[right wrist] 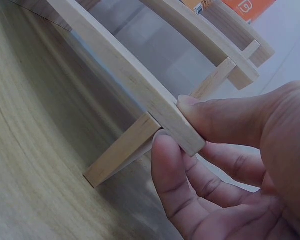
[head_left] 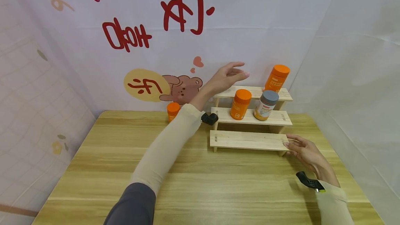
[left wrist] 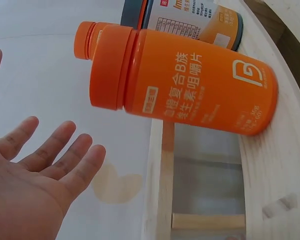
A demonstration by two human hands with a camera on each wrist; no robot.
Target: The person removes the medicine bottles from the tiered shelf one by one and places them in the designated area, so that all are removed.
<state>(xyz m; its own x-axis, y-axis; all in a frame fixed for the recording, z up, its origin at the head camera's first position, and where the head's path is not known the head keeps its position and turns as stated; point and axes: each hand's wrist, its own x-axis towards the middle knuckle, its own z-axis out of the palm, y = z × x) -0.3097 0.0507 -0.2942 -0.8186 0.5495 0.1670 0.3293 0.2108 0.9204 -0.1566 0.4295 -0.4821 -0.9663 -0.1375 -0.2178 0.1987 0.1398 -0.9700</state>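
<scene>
A three-step wooden shelf (head_left: 250, 139) stands on the table by the back wall. My right hand (head_left: 304, 150) pinches the right end of its lowest board (right wrist: 135, 82), thumb on top and fingers beneath. Over the left end of the top step hangs my left hand (head_left: 226, 78), fingers loosely bent and holding nothing. Nearest to it, an orange bottle (left wrist: 200, 82) stands on the middle step. Beside that bottle is a white-and-orange bottle with a grey lid (head_left: 266, 105). Another orange bottle (head_left: 276, 78) stands at the right of the top step.
A smaller orange-lidded bottle (head_left: 173, 111) stands at the table's back edge, partly hidden by my left sleeve (head_left: 168, 145). White cloth walls (head_left: 262, 6) with red lettering and a cartoon bear (head_left: 184, 89) enclose the wooden table (head_left: 218, 190) at the back and sides.
</scene>
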